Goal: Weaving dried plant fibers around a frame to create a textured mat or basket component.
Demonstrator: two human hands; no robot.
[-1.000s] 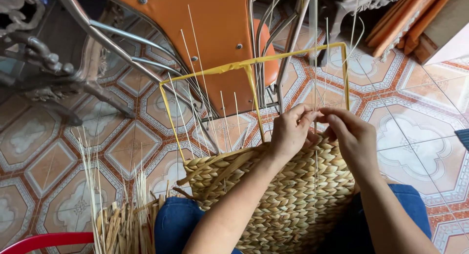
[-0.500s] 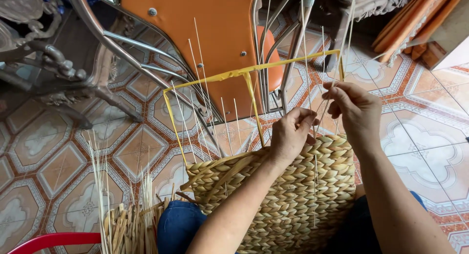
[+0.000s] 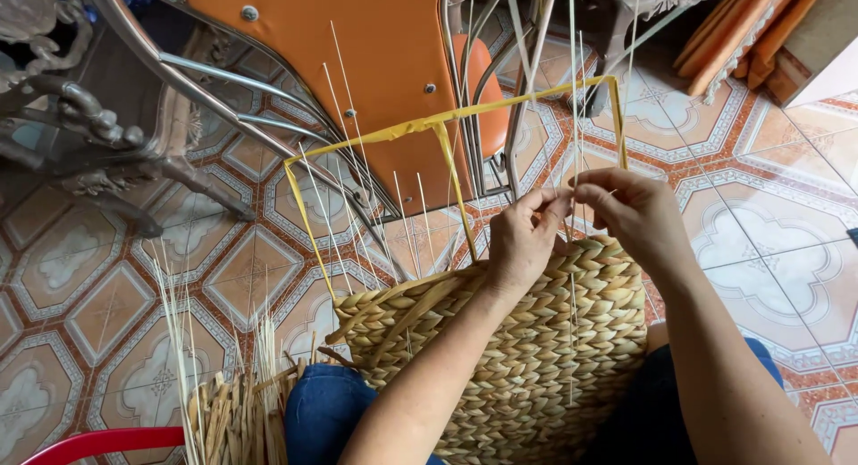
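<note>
Fingers point(image 3: 547, 206) of our left hand point(image 3: 521, 241) and right hand point(image 3: 636, 216) pinch thin upright reeds point(image 3: 573, 116) at the woven basket point(image 3: 536, 340) rim, beside the yellow frame point(image 3: 447, 121).

Soft even daylight, brighter at right, sheen on pale floor tiles point(image 3: 769, 250), faint shadows, sharp centre, mild wide-angle stretch at edges, slight blur on hands.

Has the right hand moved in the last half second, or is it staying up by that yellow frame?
Yes. The right hand has dropped from near the yellow frame's top bar toward the woven basket's rim, meeting the left hand.
</note>
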